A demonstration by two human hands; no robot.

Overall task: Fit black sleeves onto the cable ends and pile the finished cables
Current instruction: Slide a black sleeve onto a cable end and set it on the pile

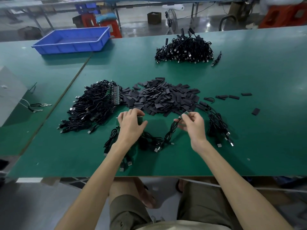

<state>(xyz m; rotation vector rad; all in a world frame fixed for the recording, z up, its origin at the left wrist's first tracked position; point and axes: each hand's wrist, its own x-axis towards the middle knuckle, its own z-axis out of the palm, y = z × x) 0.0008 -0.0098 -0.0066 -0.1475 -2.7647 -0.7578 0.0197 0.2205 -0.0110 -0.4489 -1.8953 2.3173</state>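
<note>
A heap of loose black sleeves [159,98] lies in the middle of the green table [249,130]. Left of it sits a tangle of black cables [93,105] with small green boards at their ends. My left hand [131,123] grips a strip of green boards [140,120] just in front of the sleeves. My right hand [192,122] pinches the board end of one cable [169,135], which trails down to a bunch of cables between my arms. A pile of sleeved cables [184,48] lies at the far right.
A blue plastic tray [73,39] stands at the far left of the table. Several sleeved cables [217,125] lie to the right of my right hand, with stray sleeves [232,97] beyond them. A grey box [10,93] sits at the left edge.
</note>
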